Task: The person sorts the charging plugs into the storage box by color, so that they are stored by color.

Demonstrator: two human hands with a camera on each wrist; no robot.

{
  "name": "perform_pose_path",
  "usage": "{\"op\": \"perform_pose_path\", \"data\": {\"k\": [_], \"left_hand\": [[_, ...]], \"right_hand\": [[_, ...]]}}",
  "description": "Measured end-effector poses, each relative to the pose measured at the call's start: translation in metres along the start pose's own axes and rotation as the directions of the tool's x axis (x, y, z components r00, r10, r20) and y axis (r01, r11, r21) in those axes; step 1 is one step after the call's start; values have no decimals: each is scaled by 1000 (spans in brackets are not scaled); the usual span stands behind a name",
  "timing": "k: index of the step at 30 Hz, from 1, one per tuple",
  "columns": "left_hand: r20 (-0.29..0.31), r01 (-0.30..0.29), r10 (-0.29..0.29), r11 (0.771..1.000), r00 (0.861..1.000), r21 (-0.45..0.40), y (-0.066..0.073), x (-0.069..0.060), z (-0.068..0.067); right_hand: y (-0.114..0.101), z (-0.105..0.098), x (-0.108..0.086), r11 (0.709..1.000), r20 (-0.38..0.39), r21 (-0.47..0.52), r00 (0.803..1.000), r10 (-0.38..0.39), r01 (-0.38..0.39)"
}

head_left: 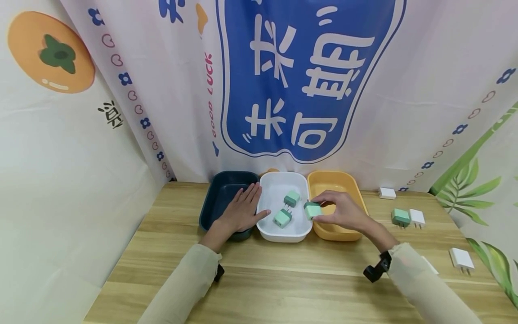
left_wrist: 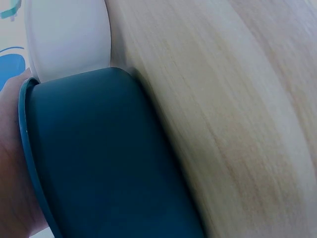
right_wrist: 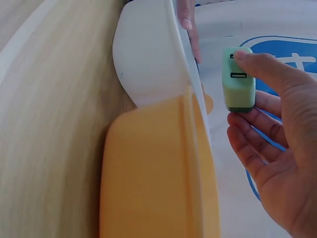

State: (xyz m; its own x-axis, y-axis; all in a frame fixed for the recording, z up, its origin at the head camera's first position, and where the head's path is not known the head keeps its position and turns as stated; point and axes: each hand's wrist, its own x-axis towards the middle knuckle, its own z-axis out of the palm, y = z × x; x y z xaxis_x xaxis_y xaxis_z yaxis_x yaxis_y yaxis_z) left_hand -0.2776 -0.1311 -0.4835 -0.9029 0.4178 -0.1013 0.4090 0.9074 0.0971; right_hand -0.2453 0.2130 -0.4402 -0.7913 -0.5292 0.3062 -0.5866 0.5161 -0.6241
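My right hand (head_left: 341, 210) pinches a light green charger (right_wrist: 238, 82) with a dark green end, above where the white bin meets the yellow bin (head_left: 329, 232). Its USB slots show in the right wrist view. Inside the white bin (head_left: 283, 237) lie two more green chargers (head_left: 282, 218) (head_left: 292, 198), their prongs close together. My left hand (head_left: 242, 213) is spread flat over the dark blue bin (head_left: 205, 207), its fingertips at the rim beside the white bin and its thumb over the white bin.
Three bins stand side by side against the printed curtain (head_left: 194, 148). On the right of the wooden table (head_left: 283, 283) lie a green charger (head_left: 400, 217) and several white chargers (head_left: 461, 259) (head_left: 417, 218) (head_left: 387, 193). Another white item is partly hidden by the right sleeve (head_left: 425, 279).
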Motion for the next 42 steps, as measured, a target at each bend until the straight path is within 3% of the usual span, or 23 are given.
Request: {"op": "perform_pose_path", "data": {"k": [10, 19, 34, 42], "left_hand": [[11, -5, 5, 1000, 1000, -12, 0, -3, 0], [-1, -19, 19, 1000, 1000, -22, 0, -3, 1], [-32, -33, 32, 999, 999, -24, -3, -1, 2], [-14, -20, 19, 999, 1000, -41, -1, -2, -1]], "right_hand": [[1, 21, 12, 996, -16, 11, 996, 90, -90], [5, 33, 22, 992, -36, 37, 992, 122, -120], [11, 39, 27, 992, -67, -1, 990, 126, -126], [10, 35, 25, 992, -68, 6, 990, 123, -123]]}}
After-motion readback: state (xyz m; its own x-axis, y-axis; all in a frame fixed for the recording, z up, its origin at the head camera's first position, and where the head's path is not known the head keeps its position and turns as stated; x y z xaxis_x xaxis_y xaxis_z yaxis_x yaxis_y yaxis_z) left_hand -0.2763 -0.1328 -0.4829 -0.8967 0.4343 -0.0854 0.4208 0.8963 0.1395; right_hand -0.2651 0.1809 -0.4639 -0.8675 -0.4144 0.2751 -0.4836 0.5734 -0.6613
